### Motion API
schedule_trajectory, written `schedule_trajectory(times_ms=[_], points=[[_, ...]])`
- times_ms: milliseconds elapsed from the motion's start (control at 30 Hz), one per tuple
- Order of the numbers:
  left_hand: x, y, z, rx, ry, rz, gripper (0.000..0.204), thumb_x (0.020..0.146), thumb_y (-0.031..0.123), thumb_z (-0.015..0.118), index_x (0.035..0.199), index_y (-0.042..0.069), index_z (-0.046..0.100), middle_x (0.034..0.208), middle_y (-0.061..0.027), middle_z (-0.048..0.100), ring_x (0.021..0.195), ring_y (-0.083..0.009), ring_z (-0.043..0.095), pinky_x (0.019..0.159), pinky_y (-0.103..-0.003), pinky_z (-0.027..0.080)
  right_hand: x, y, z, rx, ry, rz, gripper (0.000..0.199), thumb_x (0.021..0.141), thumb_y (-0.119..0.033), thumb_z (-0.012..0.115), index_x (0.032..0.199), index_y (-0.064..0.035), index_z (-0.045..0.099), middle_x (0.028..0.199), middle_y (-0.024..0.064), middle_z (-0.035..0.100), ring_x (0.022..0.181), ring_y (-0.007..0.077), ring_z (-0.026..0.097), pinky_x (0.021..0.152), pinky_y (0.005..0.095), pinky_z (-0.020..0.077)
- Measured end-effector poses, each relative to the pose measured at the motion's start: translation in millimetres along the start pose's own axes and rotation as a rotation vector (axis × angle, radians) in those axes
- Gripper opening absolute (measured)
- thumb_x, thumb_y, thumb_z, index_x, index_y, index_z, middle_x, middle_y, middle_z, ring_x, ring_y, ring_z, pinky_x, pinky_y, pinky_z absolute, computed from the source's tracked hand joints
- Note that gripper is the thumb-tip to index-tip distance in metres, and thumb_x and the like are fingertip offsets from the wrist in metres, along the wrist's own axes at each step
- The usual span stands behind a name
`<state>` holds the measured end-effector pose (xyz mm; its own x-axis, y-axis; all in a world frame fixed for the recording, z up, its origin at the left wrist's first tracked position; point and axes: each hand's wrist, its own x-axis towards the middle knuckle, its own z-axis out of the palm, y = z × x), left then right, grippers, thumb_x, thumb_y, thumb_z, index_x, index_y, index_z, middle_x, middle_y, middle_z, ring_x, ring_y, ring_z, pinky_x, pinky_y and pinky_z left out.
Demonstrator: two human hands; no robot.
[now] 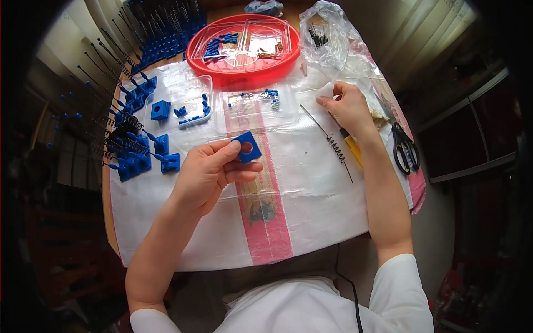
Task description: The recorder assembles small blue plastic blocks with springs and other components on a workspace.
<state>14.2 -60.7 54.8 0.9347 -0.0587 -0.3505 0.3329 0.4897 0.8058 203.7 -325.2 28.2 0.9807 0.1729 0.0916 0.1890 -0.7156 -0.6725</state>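
My left hand (pixel 214 169) pinches a blue square block with a round hole (pixel 254 151) between thumb and fingers, raised over the middle of the table. Over at the right, my right hand (pixel 351 105) is closed in a pinch beside a crumpled white, translucent piece (pixel 327 90). What its fingertips hold, if anything, I cannot make out. Partly under that hand lies a screwdriver with a yellow and black handle (pixel 352 147). Left of the screwdriver is a dark metal rod with a coiled spring section (pixel 335 149).
Blue bases with springy black stalks (pixel 133 150) crowd the left edge. Clear trays (pixel 191 83) of small blue parts and a red basin (pixel 201 65) stand at the back. A plastic bag (pixel 338 50) and black scissors (pixel 404 147) are at the right.
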Motion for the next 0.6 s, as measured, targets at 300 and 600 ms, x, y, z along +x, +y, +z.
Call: schedule_trajectory(times_ms=[300,600], points=[[14.2,-20.7,-18.7,-0.053,0.071,0.377,0.023,0.100,0.015,0.056,0.106,-0.007,0.060,0.101,-0.0132,0.068,0.079,-0.0216,0.072,0.069,-0.028,0.062,-14.6,-17.4,-6.1,0.262,0.049,-0.103,0.029,0.085,-0.024,0.072,0.091,0.0024,0.064,0.076,0.0105,0.068,0.071,0.0168,0.065,0.065,0.0327,0.0502],[10.3,-6.6,-23.4,-0.086,0.414,0.618,0.016,0.100,0.022,0.053,0.093,0.008,0.056,0.066,-0.0059,0.062,0.045,-0.0104,0.052,0.039,-0.022,0.037,-39.7,-70.4,-20.3,0.409,-0.180,-0.251,0.034,0.097,-0.032,0.063,0.094,0.0021,0.063,0.073,0.0040,0.064,0.065,0.0106,0.061,0.058,0.0257,0.0456]])
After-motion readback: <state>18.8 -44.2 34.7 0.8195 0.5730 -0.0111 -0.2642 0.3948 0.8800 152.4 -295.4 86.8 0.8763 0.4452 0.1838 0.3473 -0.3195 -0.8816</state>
